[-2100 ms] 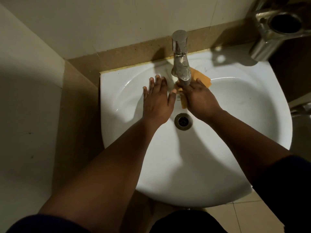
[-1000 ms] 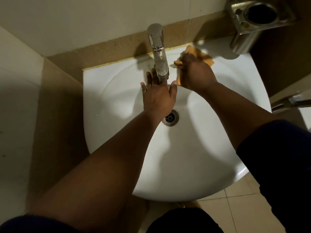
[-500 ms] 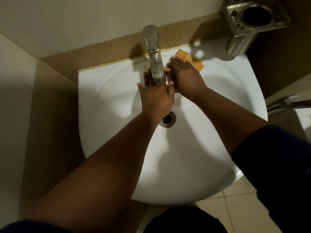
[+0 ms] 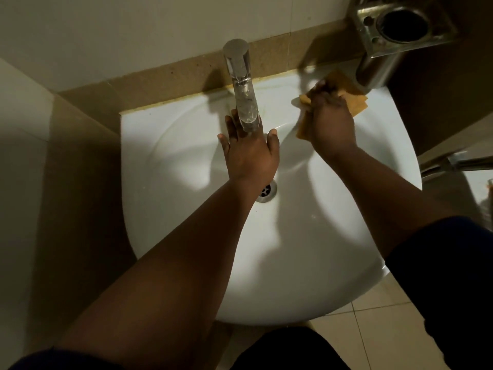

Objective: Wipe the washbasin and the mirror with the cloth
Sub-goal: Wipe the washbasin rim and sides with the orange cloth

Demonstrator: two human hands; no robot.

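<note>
- While the mirror lies outside our view and, we judge, is not yet wiped, we are partway through the washbasin (image 4: 186, 236), working its back right rim.
- Our right hand (image 4: 330, 124) presses the orange cloth (image 4: 353, 102) flat onto the rim, just beside the steel holder (image 4: 394, 30); its fingers (image 4: 324, 93) are curled and bunched on the cloth.
- Our left hand (image 4: 249, 153) rests in the bowl under the tap (image 4: 241, 84), fingers straight, thumb spread wide.
- The bowl around the drain (image 4: 266, 192) and the front rim are, we judge, left to do.
</note>
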